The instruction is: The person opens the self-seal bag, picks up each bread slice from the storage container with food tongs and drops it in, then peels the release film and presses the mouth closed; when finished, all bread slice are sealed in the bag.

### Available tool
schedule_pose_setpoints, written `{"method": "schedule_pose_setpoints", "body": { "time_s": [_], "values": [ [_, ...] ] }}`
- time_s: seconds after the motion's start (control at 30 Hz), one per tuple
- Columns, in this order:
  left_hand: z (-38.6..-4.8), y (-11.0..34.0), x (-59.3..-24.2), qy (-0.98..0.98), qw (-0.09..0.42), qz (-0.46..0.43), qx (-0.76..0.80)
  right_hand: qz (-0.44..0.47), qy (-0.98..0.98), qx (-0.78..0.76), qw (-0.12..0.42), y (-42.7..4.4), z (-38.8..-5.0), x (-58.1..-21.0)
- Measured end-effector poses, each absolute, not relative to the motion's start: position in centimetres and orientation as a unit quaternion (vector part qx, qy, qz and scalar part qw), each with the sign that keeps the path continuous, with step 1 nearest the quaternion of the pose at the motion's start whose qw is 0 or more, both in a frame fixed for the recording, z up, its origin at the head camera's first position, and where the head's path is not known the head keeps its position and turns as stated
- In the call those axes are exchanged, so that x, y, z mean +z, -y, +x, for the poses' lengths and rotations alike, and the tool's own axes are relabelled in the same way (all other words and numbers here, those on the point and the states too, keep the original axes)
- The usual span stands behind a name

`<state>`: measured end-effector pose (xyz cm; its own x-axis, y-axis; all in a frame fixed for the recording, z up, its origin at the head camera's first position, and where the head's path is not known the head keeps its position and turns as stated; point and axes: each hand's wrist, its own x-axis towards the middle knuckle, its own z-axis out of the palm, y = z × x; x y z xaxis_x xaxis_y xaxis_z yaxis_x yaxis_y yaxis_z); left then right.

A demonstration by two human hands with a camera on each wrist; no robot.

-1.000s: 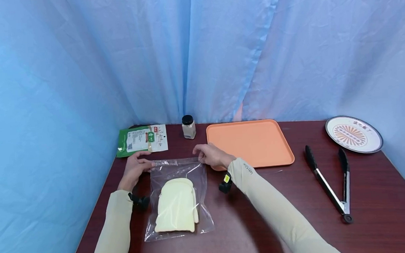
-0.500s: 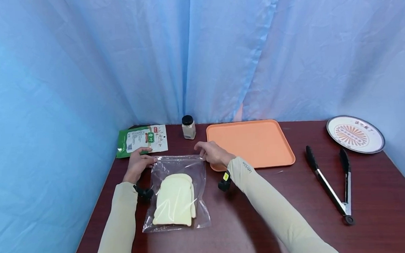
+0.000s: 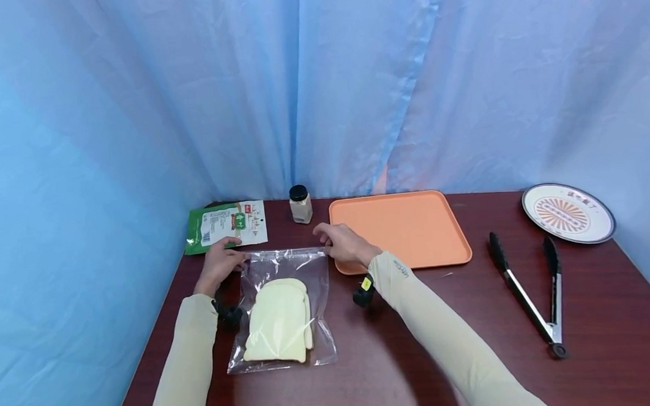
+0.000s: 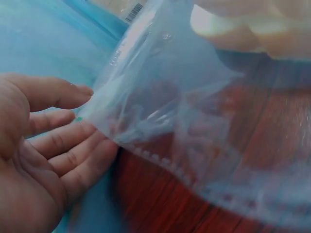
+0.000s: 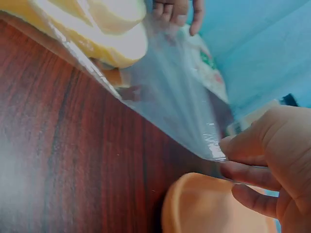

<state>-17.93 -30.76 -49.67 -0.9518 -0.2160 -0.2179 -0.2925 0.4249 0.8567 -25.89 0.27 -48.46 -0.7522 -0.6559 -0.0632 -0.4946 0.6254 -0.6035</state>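
A clear plastic bag (image 3: 316, 289) lies flat on the table, its mouth toward the far side. Inside it are bread slices (image 3: 276, 325), stacked with one edge showing at the right. My left hand (image 3: 217, 265) holds the bag's far left corner; in the left wrist view the film (image 4: 160, 87) runs between thumb and fingers. At the opposite far corner, my right hand (image 3: 346, 245) pinches the edge between thumb and forefinger, plain in the right wrist view, where the film (image 5: 180, 107) stretches from the fingertips.
Behind the left hand lies a green-and-white packet (image 3: 225, 225). A black-lidded jar (image 3: 300, 205) stands beyond the bag. An orange tray (image 3: 403, 229) sits just behind the right hand. Farther right are tongs (image 3: 529, 302) and a round plate (image 3: 568, 213). Blue curtains (image 3: 319, 93) surround the table.
Over the last second the bag's far edge has shifted slightly away and straightened, and the bread has moved with it. The left hand has moved slightly forward; the right hand has barely moved.
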Motion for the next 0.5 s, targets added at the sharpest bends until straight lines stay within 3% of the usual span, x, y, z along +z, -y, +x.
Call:
{"method": "schedule_pose_setpoints", "body": {
  "time_s": [0.23,0.5],
  "values": [
    [-17.2,31.2,-48.5,-0.890,0.029,-0.148,0.429,-0.326,-0.879,-0.333,0.097,-4.0,-25.3,-47.5],
    [-15.2,31.4,-46.5,-0.910,-0.032,-0.141,0.389,-0.318,-0.884,-0.338,0.057,-9.9,-23.6,-46.7]
  ]
}}
